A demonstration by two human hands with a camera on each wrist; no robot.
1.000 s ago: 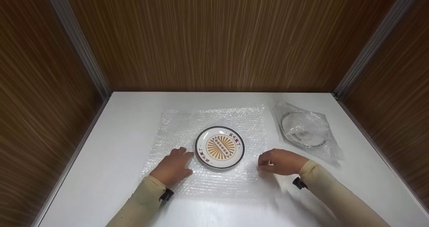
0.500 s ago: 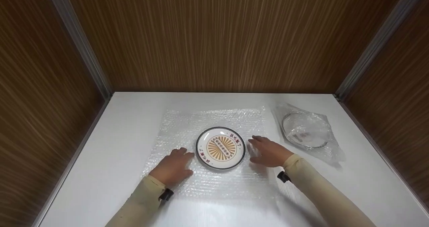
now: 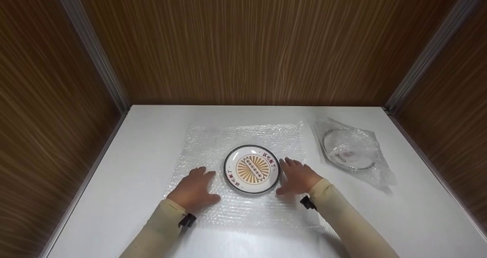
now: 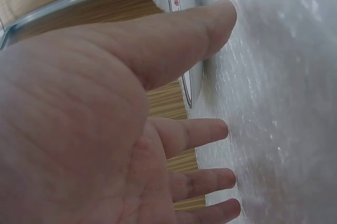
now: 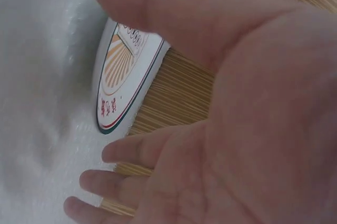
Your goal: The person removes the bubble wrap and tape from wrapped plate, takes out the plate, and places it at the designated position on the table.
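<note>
A round white plate (image 3: 252,169) with a dark rim, a sunburst in its middle and red characters lies face up on a sheet of bubble wrap (image 3: 243,136). To the plate's left, my left hand (image 3: 194,189) rests its fingertips on the wrap, fingers straight and spread. My right hand (image 3: 298,177) is close by the plate's right edge, its fingers extended and thumb apart; whether it touches the rim I cannot tell. In the left wrist view the plate (image 4: 196,84) stands just past the thumb. The right wrist view has the plate (image 5: 124,71) between thumb and fingers.
At the right of the white table (image 3: 140,144) lies a second dark-rimmed plate (image 3: 348,151) wrapped in clear bubble wrap. Wood-grain panels (image 3: 243,45) enclose the table at the back and both sides.
My right hand has moved left toward the plate, and its curled fingers have straightened. The left hand has barely shifted, its thumb and fingers spreading a little. The plate stays on the wrap.
</note>
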